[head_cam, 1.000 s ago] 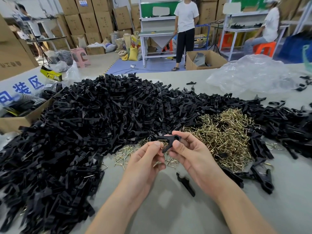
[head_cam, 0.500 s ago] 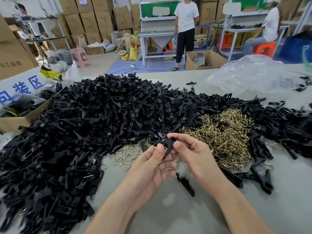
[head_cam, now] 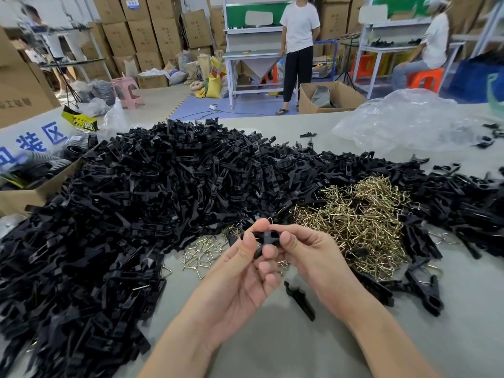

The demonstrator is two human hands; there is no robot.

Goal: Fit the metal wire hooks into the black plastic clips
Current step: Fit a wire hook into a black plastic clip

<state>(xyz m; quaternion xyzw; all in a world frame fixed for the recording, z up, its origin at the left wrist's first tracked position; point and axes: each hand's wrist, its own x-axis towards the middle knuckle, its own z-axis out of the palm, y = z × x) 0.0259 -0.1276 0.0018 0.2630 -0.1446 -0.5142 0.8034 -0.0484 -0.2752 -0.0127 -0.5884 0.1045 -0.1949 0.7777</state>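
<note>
Now | left hand (head_cam: 240, 279) has joined right hand (head_cam: 308, 252), both pinching the small black plastic clip (head_cam: 266, 238) above the grey table (head_cam: 286, 350) | thin metal wire hook (head_cam: 270, 221) pokes out on top (seating looks underway)

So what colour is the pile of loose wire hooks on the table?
Shiny brassy gold; the pile of wire hooks shows best in the head view.

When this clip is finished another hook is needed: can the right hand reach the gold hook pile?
Probably yes: the hook pile lies just beyond the right hand with nothing between, though it now pinches the black clip.
</note>
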